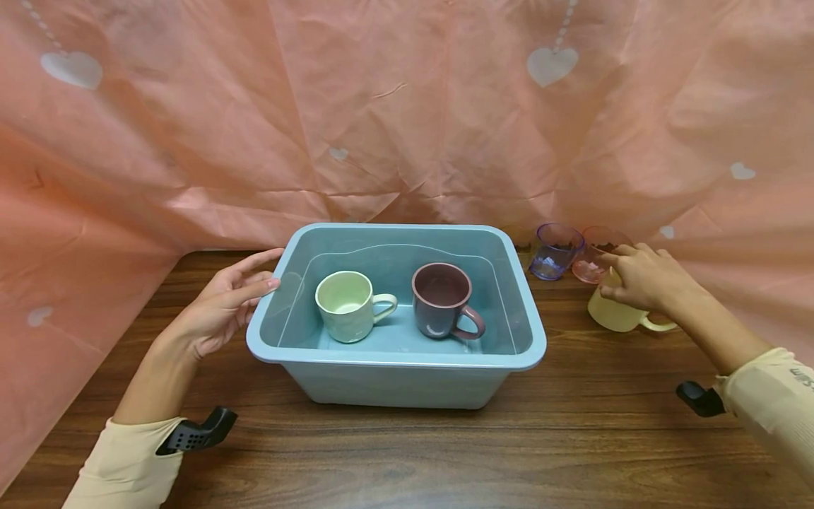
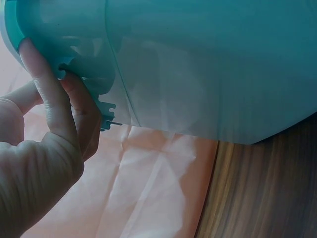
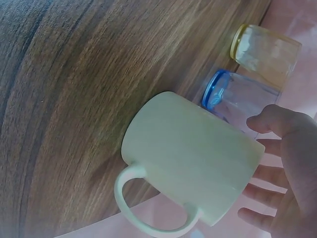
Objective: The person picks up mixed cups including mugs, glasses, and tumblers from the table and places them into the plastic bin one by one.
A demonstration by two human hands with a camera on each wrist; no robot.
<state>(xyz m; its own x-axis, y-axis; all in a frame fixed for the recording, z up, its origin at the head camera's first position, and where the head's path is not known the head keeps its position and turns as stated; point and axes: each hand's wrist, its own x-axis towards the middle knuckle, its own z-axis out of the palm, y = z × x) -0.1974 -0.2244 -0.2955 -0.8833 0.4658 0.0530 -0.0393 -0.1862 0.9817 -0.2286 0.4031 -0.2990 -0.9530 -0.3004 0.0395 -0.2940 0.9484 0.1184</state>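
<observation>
A light blue plastic tub stands in the middle of the head view. Inside it are a pale green mug and a mauve mug, both upright. My left hand holds the tub's left rim, thumb at the edge and other fingers beneath it in the left wrist view. Off to the right, my right hand hovers at the top of a pale yellow mug, which stands on the table. Its fingers spread around the mug's rim, the thumb apart from them.
Behind the yellow mug are a blue-tinted glass and a pink-tinted glass. A yellow-tinted glass is beside the blue one. Pink cloth with hearts hangs at the back of the wooden table.
</observation>
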